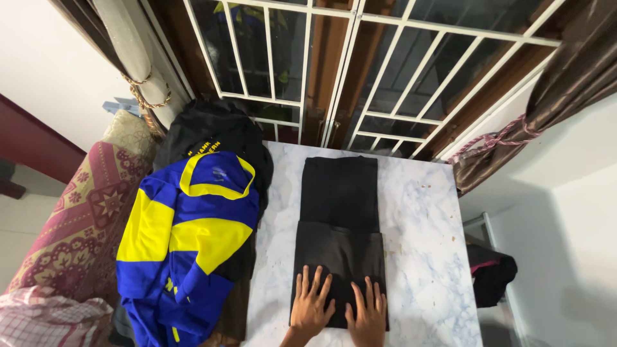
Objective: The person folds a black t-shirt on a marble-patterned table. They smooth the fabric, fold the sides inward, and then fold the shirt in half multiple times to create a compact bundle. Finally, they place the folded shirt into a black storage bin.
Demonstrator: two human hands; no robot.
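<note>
Head view: we look down on a white marbled table (424,257) set against a barred window (360,64), the only view we have
Garment: a black folded garment (340,218) lies in the middle of the table, long axis running near to far; its near half is doubled over, with a fold edge crossing midway
Left hand: our left hand (312,305) lies flat on the near left part of the garment, fingers spread, palm down, gripping nothing
Right hand: our right hand (368,311) lies flat just beside it on the near right part, fingers also spread and pressing, nothing held
Handling: we judge the cloth soft, light and limp; it should crease wherever we press and slump if lifted from one point, and it may slide a little on the smooth top
Where to hold: we judge the near corners or the two side edges of the doubled part best, pinched with both hands so the layers stay together
Left of the table: a blue and yellow jersey (186,238) is draped over a dark pile (212,128), touching the table's left edge; farther left is a patterned maroon cushion (83,218)
Right side: a tied brown curtain (546,96) hangs at the far right, well apart from the garment
</note>
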